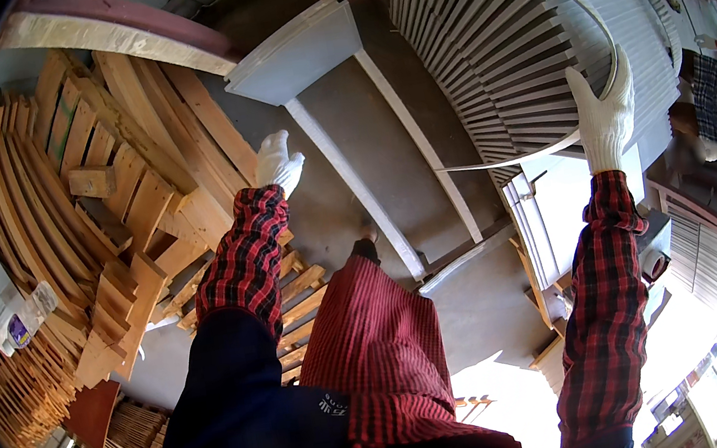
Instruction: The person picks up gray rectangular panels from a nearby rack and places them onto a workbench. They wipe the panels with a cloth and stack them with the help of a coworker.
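While the left hand (279, 164) hangs empty and loosely open between ten and eleven o'clock, look at the right hand (608, 123), past two, with a pale strap (550, 149) caught in the crook of its thumb! That strap arcs up toward one o'clock along the stacked grey slats (496, 62), its lower length reaching toward the centre; timber (166, 127) crowds ten.

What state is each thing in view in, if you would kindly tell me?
Left gloved hand: raised, nothing visibly held.
Right gloved hand: thumb spread, grip unclear.
White strap: curved, meeting the right hand.
Grey slats: stacked in layers.
Pale rails: side by side, mostly uncovered.
Whitish panel: seemingly lying across the rails' far part.
Wooden planks: piled.
Clear plastic container: contents unclear.
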The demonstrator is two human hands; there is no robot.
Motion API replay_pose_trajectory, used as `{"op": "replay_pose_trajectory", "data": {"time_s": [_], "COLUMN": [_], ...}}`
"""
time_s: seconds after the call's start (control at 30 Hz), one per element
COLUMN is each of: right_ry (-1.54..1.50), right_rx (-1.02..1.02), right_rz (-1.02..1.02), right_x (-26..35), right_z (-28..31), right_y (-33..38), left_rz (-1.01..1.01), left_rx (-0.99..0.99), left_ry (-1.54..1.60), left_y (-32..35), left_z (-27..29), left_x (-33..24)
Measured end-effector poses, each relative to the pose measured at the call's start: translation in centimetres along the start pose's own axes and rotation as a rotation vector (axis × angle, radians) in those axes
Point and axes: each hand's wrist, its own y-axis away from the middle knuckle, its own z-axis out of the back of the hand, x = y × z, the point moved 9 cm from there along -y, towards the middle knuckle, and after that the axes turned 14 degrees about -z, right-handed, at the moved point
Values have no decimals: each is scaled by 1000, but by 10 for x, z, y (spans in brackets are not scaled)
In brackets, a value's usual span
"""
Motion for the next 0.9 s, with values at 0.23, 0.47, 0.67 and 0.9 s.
{"op": "replay_pose_trajectory", "data": {"time_s": [0.23,0.47,0.67,0.9], "right_ry": [35,-2,45,-17], "right_rx": [-34,-8,-1,28], "right_rz": [-13,1,29,-12], "right_x": [-4,-7,-11,-11], "right_z": [0,-4,-7,-9], "right_y": [-1,-1,-1,1], "left_rz": [-59,-27,-66,-76], "left_rx": [-50,-113,-175,-168], "left_ry": [-171,-283,-386,-414], "left_y": [-88,-164,-180,-175], "left_z": [31,46,32,29], "left_x": [-16,-20,-13,-18]}}
